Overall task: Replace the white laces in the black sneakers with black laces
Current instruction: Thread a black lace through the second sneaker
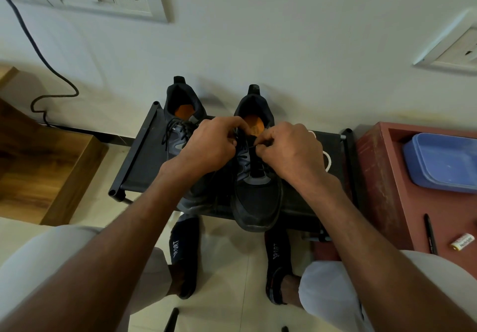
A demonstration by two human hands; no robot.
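- On the black rack (pixel 134 161) set against the wall, two black sneakers stand side by side, heels toward the wall. The right sneaker (pixel 255 197) is the one in work; the left sneaker (pixel 180 130) sits just beside it.
- The left sneaker already carries a black lace (pixel 171 127), loosely threaded near its collar.
- A white lace (pixel 327 160) lies on the rack, to the right of the right sneaker and partly hidden behind the right wrist. It appears to be out of the shoe.
- Handling, by judgement: the lace is light, limp and thin, with no stiffness except at the tip. It is best taken at or near the tip for threading. The sneaker is soft in the upper and firm in the sole, so it should stay put under light pulling.
- Left hand (pixel 209 145): fingers curled, grip closed at the upper eyelets of the right sneaker. It appears to pinch lace or eyelet edge; which one cannot be told.
- Right hand (pixel 289 151): thumb and forefinger pinched together on a short dark strand at the tongue, apparently the black lace of this shoe.
- Both forearms reach forward and down over the rack, wrists roughly level, palms facing down, the hands close but apart.
- Progress, by judgement: lacing of the right sneaker is near the top eyelets.
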